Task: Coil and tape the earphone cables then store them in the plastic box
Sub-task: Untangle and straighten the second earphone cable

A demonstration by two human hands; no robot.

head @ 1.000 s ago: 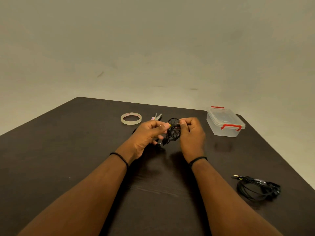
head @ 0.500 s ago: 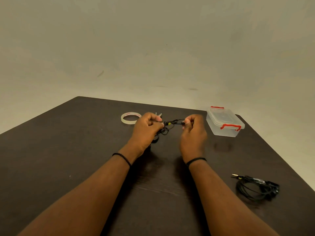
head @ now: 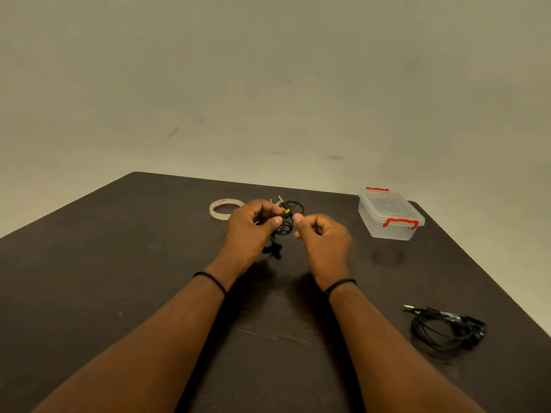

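At frame centre the left hand [head: 252,231] pinches a tangled black earphone cable [head: 284,225], the right hand [head: 323,241] loosely curled beside it, right of a clear tape ring [head: 222,210], left of a lidded plastic box [head: 390,217].

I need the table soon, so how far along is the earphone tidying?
Early. One black earphone cable lies loosely coiled at the table's right, with no tape that I can make out. The left hand holds a second black cable bundle, the right hand beside it. Left: taping both from the clear tape roll, then opening the lidded clear plastic box with red clips and storing them.
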